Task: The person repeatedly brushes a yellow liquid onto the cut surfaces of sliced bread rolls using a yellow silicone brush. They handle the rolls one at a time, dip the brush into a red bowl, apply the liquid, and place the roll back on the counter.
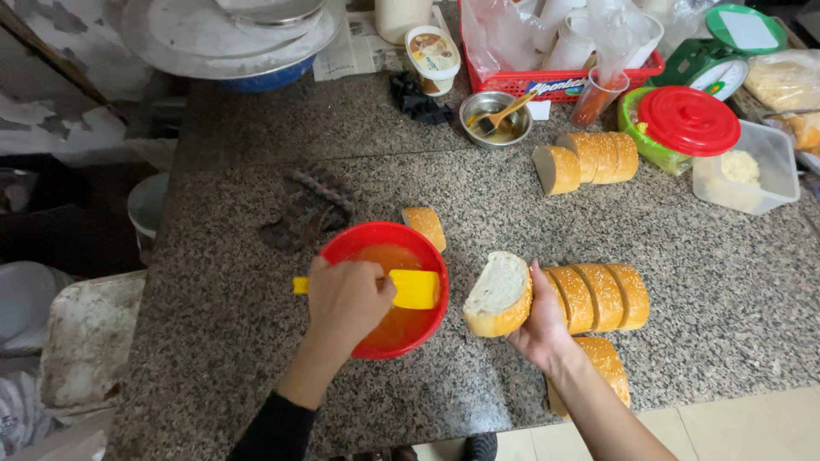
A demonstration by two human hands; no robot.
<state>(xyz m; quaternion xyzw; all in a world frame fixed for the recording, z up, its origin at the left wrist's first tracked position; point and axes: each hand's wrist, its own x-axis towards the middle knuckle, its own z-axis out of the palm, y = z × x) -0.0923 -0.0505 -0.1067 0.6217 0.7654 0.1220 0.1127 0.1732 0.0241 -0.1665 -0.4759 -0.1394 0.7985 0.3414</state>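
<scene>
Speckled granite table [256, 154] fills my view, peeling wall behind; my left hand [346, 299] grips a yellow spatula [414, 288] over the red bowl [359, 243], right hand [540, 329] clasps a bread slice [498, 294].

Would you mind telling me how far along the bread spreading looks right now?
Done: the loaves are already sliced, one row by the right hand, another further back. In hand: the right hand holds a slice, its cut face bare, while the left hand dips a yellow spatula in the red bowl of orange sauce. Left: no slice visibly coated yet.
</scene>
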